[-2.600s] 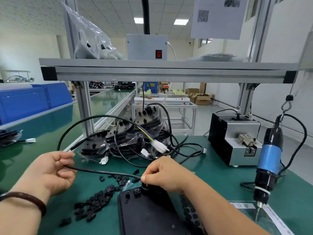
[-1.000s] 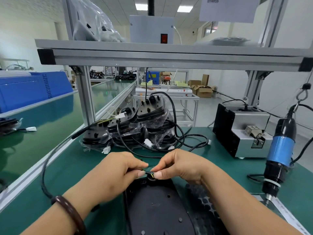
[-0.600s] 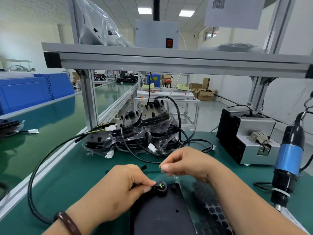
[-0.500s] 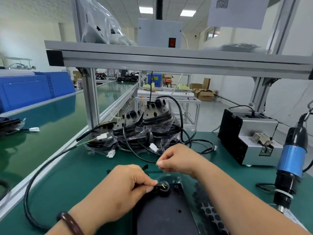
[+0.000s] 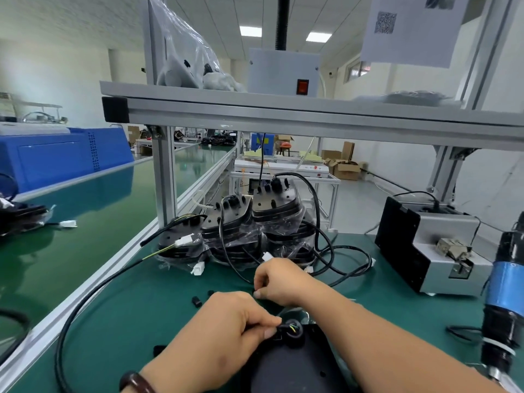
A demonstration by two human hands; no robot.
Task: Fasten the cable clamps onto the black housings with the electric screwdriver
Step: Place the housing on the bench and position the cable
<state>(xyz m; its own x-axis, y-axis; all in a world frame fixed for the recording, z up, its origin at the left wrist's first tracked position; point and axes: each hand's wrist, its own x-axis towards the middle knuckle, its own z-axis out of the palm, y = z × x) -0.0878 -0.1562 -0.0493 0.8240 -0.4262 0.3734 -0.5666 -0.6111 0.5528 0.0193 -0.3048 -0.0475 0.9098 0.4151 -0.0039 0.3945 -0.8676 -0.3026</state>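
Prep stage, looks like: left hand (image 5: 224,333) pinches the cable (image 5: 292,328) end against the black housing (image 5: 286,367) at the near bench (image 5: 127,321) edge. Right hand (image 5: 279,282) is curled by the loose clamps (image 5: 196,302); can't tell if it's got one. Next: seat a clamp, then grab the hanging screwdriver (image 5: 506,290).

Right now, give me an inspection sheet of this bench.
Surface: green mat.
Job's things: black housing lies nearest the person; electric screwdriver hangs at right, untouched; small black parts loose on the mat.
Clutter: bagged housings stacked at the back; grey machine at right.
Hands: left hand pinches the black cable at the housing's hole; right hand curled over the mat, contents unclear.
Cables: it loops along the mat's left side.
Surroundings: aluminium shelf overhead; blue machine far left.
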